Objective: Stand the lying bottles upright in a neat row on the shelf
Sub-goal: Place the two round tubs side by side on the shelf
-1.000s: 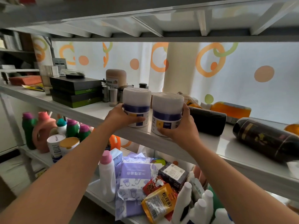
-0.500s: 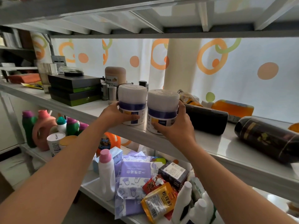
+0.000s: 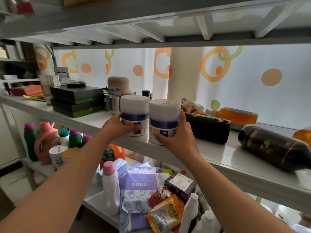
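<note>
Two bottles stand upright just beside each other near the front edge of the shelf (image 3: 218, 157). The left hand (image 3: 117, 126) curls round the left white bottle (image 3: 134, 106), and the right hand (image 3: 178, 137) round the right white bottle (image 3: 164, 113). To their right, a black ribbed bottle (image 3: 208, 126), an orange bottle (image 3: 235, 115) and a dark bottle (image 3: 272, 147) lie on their sides.

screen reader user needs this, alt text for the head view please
A person's left hand grips the left jar and the right hand grips the right jar, both white and upright side by side at the shelf front. To their right a ribbed bottle, an orange bottle and a gold-printed bottle lie on their sides.
</note>
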The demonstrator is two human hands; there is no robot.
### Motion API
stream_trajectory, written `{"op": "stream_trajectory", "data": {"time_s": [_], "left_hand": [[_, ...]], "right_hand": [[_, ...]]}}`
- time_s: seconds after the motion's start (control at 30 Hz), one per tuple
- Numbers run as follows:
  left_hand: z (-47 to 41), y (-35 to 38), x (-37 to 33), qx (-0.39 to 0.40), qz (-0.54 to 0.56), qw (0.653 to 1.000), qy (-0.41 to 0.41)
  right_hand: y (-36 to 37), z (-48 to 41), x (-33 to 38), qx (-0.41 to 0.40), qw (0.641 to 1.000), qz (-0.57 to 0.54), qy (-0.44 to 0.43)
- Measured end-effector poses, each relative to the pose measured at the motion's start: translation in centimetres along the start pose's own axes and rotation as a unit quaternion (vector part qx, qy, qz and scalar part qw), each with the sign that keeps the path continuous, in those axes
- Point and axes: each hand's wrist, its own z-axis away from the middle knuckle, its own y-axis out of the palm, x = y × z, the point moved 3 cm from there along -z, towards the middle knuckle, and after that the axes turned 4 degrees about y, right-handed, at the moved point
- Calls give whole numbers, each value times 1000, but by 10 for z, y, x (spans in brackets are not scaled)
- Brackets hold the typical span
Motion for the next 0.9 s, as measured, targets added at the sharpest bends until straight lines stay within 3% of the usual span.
{"op": "stream_trajectory", "data": {"time_s": [0.2,0.37,0.47,0.63,0.9], "left_hand": [[12,-6,-5,6,91,996,15],[33,-15,-27,-182,115,966,141],[48,-12,-61,-231,73,947,213],[73,9,-125,-191,169,928,272],[88,68,-179,-71,197,939,273]], "right_hand": [[-1,3,3,13,1000,12,14],[-6,5,9,10,999,36,22],[-21,7,16,-18,999,32,0],[-59,12,24,-62,996,54,-32],[-137,24,10,-80,988,134,3]]}}
